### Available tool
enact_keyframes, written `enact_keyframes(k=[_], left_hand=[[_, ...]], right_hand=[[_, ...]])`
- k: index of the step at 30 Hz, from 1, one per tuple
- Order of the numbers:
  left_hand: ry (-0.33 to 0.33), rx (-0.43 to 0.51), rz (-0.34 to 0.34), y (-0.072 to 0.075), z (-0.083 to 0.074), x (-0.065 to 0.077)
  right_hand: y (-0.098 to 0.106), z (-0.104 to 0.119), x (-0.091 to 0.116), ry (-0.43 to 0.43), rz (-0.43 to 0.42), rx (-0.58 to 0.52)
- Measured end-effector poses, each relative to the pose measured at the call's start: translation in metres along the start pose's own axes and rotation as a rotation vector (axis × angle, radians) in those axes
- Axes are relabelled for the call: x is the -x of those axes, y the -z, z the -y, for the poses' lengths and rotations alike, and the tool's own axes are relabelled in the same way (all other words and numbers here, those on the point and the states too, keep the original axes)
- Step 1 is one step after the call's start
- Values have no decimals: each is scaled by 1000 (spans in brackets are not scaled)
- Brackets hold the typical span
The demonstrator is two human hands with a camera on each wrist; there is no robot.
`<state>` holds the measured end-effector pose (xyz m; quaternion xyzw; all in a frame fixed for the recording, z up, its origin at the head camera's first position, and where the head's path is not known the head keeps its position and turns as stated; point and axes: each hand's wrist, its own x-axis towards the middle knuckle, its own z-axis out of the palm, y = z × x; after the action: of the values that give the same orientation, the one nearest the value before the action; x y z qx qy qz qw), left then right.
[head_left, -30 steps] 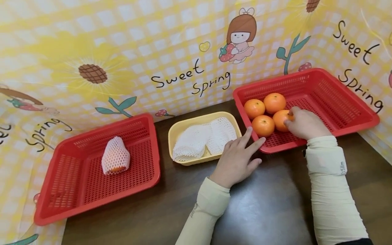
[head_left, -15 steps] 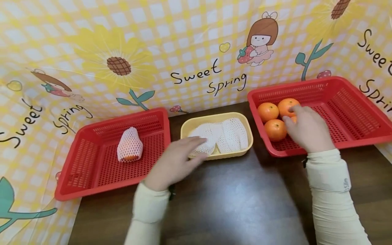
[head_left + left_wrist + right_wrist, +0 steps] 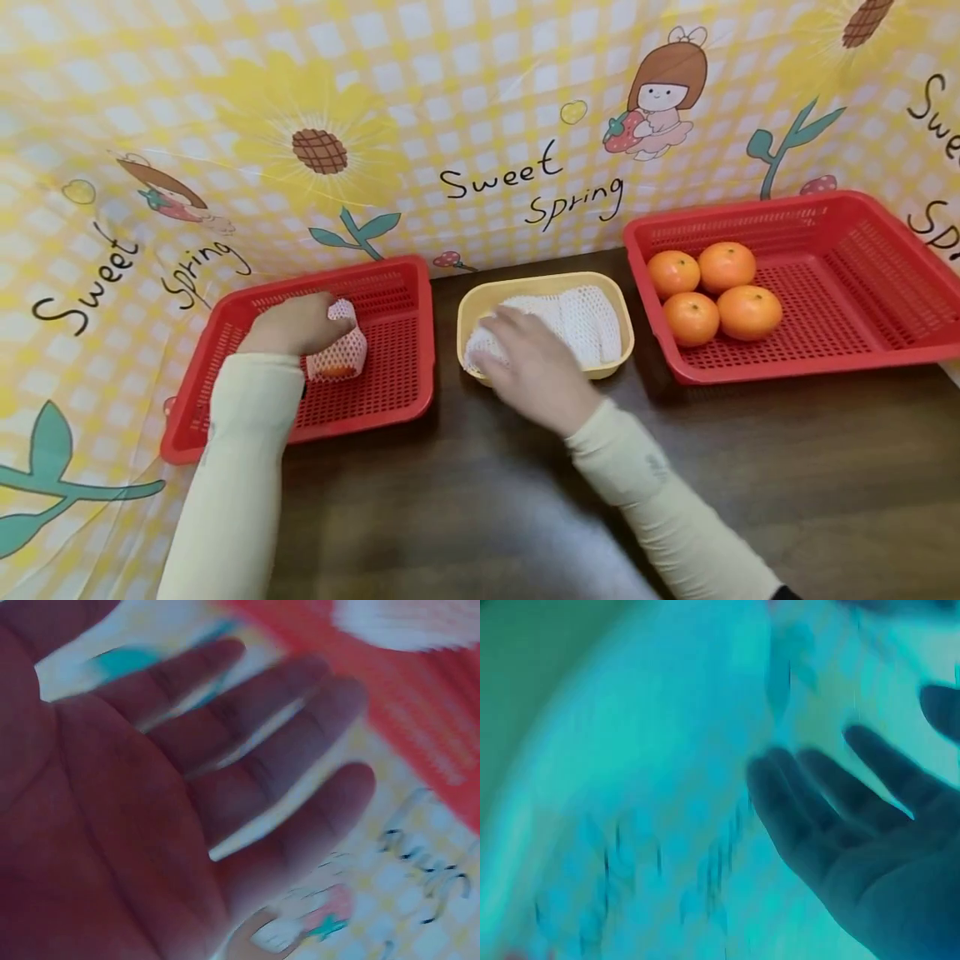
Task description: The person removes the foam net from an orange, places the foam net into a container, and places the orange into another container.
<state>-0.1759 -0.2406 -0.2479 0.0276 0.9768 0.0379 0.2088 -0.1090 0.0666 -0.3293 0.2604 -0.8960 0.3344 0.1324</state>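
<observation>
An orange in a white foam net (image 3: 339, 360) lies in the left red basket (image 3: 401, 354). My left hand (image 3: 294, 323) reaches over that basket, its fingers overlapping the net's upper end in the head view. In the left wrist view the same hand (image 3: 165, 802) has spread, mostly straight fingers, apart from the net. My right hand (image 3: 536, 367) hangs over the yellow tray (image 3: 630, 337), blurred, in front of several white foam nets (image 3: 592, 321). Relaxed fingers and a bare palm show on the right hand (image 3: 877, 847) in the blurred right wrist view.
Several bare oranges (image 3: 750, 312) sit grouped at the left end of the right red basket (image 3: 832, 292). A brown wooden table (image 3: 420, 500) carries both baskets and the tray. Behind them rises a yellow checked cloth (image 3: 465, 100) printed with flowers and lettering.
My right hand has left the oranges and swung left to the yellow tray. The left hand has moved from the right basket, past the tray, to the netted orange. The view has turned left.
</observation>
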Motion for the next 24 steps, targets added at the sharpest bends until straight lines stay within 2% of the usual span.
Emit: enact_keyframes(k=[2,5,7,9,13,17,21,24], left_hand=[[72,2,78,-3,5,-11],[277,196,187,-13,7,-20],[360,297,197,-20,6,-25],[411,341,161,-28,7,-29],[322,162,101,-40,18,-48],[234,106,85,-46,41,-64],[135,163,94,-51,61,-69],[62,217,82,-52,70,-67]], right_hand=[[-27,15,-8,-2,59,-12],[-62,31,-17,-42,159,23],[-80,38,-21,-68,196,75],[-92,42,-23,-90,210,131],[-101,42,-22,-94,191,214],[-103,41,-21,-73,174,247],[-106,39,-20,-85,186,265],[-108,37,-20,-94,196,263]])
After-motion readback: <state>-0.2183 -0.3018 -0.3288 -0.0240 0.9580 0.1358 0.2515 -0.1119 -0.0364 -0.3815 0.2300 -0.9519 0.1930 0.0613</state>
